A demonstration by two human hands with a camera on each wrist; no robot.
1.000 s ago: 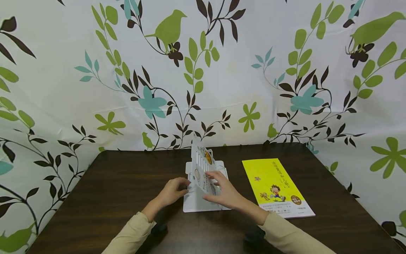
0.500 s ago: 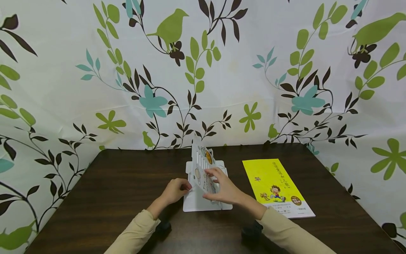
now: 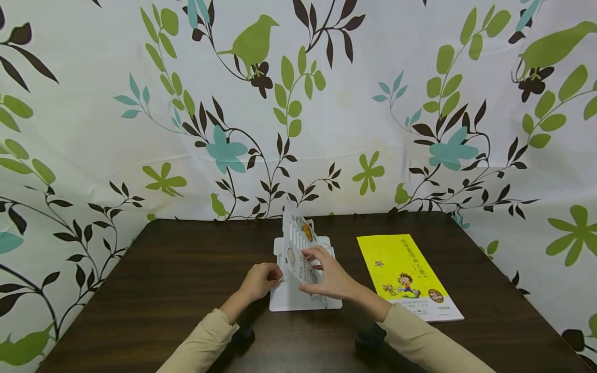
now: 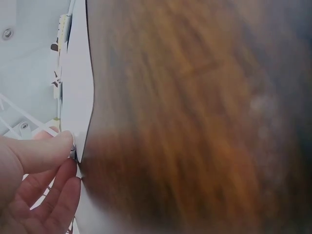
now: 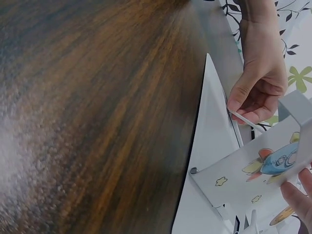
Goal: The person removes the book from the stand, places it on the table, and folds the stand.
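Observation:
A white book stand stands on the table, its flat base down and its printed panel tilted up. Cartoon drawings and slots mark this panel. At the stand's left side, my left hand pinches a thin white support bar between thumb and fingertips. The left wrist view shows that thumb close to the base's edge. My right hand holds the panel from the right with bent fingers. In the right wrist view only its fingertips show against the panel; the thumb is out of that view.
A yellow book with a cartoon cover lies to the right of the stand. Behind the dark wooden table hangs a white cloth printed with leaves and birds.
My left hand has shifted slightly right and its fingers have closed on the support bar. My right hand and the tilted panel stay almost in place.

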